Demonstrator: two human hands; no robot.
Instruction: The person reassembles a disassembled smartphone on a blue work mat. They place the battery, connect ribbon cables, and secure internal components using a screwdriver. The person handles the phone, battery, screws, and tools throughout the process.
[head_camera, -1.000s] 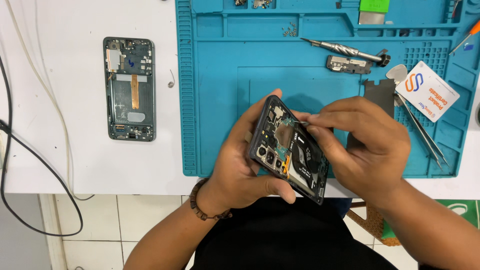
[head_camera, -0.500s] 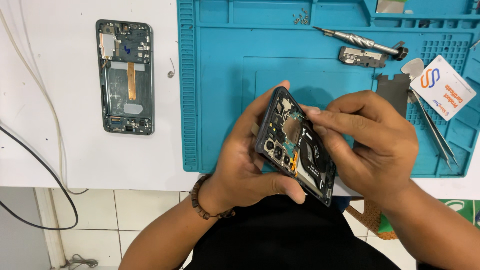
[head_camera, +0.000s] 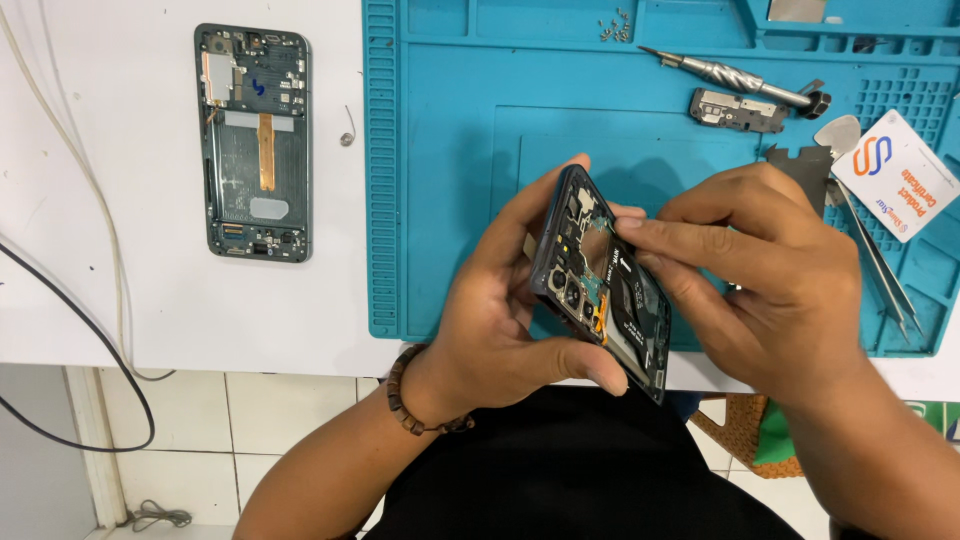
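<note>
Your left hand (head_camera: 490, 330) grips the open phone (head_camera: 605, 285) tilted above the mat (head_camera: 440, 200). Your right hand (head_camera: 770, 280) has its fingertips pinched at the upper board, perhaps on a connector; the view is too small. Lift gently next.

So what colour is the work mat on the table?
The work mat is teal blue, best seen in the head view.

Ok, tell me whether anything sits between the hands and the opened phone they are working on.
Nothing visible does. The left hand grips the opened phone directly around its edges, and the right hand has its fingertips right on the exposed parts near the upper end.
</note>
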